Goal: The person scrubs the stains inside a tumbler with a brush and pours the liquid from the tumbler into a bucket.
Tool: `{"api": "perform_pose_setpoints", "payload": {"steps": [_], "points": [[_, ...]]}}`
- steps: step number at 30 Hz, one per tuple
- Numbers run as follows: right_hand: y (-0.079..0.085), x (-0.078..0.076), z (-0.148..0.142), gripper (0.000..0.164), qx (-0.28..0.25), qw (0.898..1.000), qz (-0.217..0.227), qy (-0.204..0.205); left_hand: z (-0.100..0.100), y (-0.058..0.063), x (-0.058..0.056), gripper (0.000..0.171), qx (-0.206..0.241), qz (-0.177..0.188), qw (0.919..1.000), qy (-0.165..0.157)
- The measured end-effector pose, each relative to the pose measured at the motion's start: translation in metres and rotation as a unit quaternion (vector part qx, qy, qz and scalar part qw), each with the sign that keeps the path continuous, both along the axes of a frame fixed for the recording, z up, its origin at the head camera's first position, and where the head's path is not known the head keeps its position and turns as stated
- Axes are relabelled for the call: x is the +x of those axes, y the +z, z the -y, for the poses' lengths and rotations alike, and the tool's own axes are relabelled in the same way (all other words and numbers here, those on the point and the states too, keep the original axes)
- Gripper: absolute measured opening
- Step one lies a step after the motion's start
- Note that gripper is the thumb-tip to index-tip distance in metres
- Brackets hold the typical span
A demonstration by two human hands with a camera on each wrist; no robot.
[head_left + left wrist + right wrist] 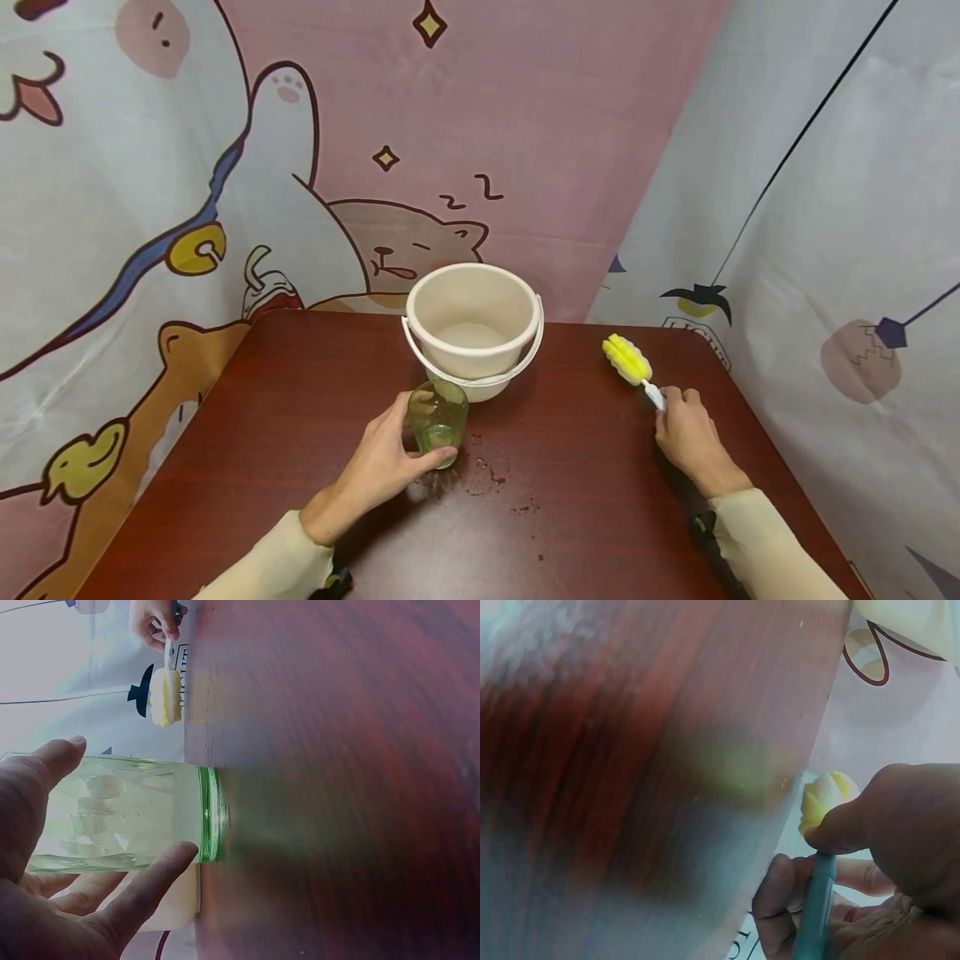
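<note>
My left hand (382, 458) grips a green see-through glass (438, 417) with thumb and fingers around its side. In the left wrist view the base of the glass (208, 814) is close to the table, and some clear liquid seems to show low in it from the head view. On the right, my right hand (688, 433) holds a sponge brush by its handle (815, 907), thumb pressed along it. The brush's yellow and white sponge head (627, 359) points away toward the back of the table.
A cream bucket (472, 321) with its handle hanging down in front stands at the back middle, just behind the glass. Water drops (495, 477) lie on the dark red table (585, 517). Printed cloth (525, 125) hangs around the table's back and sides.
</note>
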State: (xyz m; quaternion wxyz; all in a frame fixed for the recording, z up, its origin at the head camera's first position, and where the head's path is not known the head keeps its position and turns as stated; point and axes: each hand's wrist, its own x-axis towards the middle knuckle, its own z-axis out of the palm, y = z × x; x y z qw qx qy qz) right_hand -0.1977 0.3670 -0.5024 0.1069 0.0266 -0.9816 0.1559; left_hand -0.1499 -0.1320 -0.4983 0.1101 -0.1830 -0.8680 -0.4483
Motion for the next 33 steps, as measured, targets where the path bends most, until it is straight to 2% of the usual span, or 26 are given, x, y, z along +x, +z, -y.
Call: {"api": "perform_pose_setpoints", "payload": {"steps": [8,15,21,33], "points": [[0.003,0.008,0.009,0.041,-0.032,0.997,-0.068,0.003,0.0,-0.001,0.0,0.086,-0.008,0.004,1.0,0.0],[0.008,0.012,0.018,0.038,-0.052,0.99,-0.13,0.011,-0.001,0.0,-0.001,0.087,-0.02,0.007,0.9998,0.003],[0.016,0.016,0.028,0.037,-0.063,0.985,-0.158,0.022,-0.001,0.001,0.0,0.088,-0.031,0.009,0.9994,0.013],[0.038,0.029,0.057,0.038,-0.075,0.968,-0.229,0.075,-0.002,0.001,0.002,0.087,-0.022,0.025,0.9993,0.015]]}}
